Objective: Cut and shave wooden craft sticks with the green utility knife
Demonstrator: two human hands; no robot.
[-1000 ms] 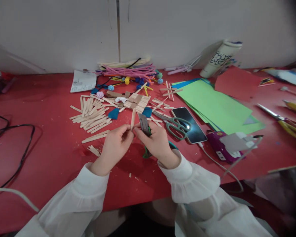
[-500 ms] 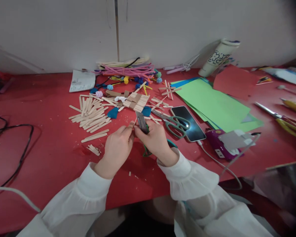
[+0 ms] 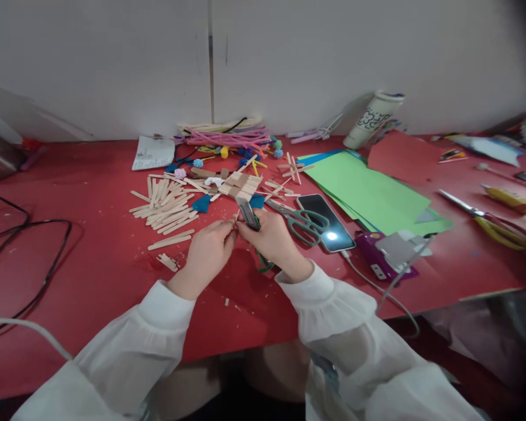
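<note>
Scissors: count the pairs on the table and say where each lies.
2 plainly: green-handled scissors beside the phone, yellow-handled scissors at the right end of the table. The green-handled blade in the right hand may be a third.

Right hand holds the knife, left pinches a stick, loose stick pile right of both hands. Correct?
No. Head view: the loose stick pile lies left of both hands. The right hand does hold the knife, the left hand pinches a stick.

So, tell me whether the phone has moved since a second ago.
No. The phone still lies against the green scissors' handles, exactly as before.
</note>
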